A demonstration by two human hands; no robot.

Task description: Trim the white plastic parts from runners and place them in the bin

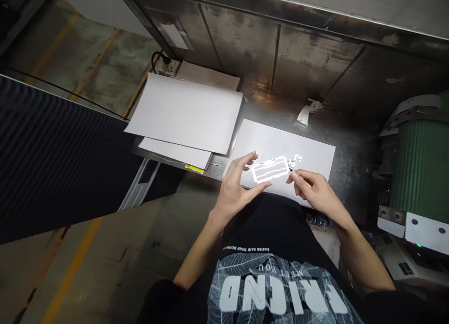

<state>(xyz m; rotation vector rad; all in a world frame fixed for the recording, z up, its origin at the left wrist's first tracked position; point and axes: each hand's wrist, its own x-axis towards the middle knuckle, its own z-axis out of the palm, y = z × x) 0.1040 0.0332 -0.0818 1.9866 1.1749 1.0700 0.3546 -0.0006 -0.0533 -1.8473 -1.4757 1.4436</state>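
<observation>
A flat white cut-out frame (pixel 270 169) with long slots lies on a white sheet (pixel 315 150). My left hand (pixel 235 183) is open beside its left end, thumb and fingers spread around that side; I cannot tell whether the fingertips touch it. Pinched in my right hand (pixel 315 190) is a slim pen-shaped tool (pixel 292 170) with a dark pointed tip, which meets the frame's right end. Thin curled white strips (pixel 296 160) lie just beyond that tip. The tool's exact kind is too small to make out.
Large white sheets (pixel 189 113) are stacked on the left of the metal bench (pixel 354 169). A crumpled white scrap (pixel 306 113) lies behind the work sheet. A green ribbed roller (pixel 421 169) stands at the right. A power socket (pixel 171 67) sits at the back left.
</observation>
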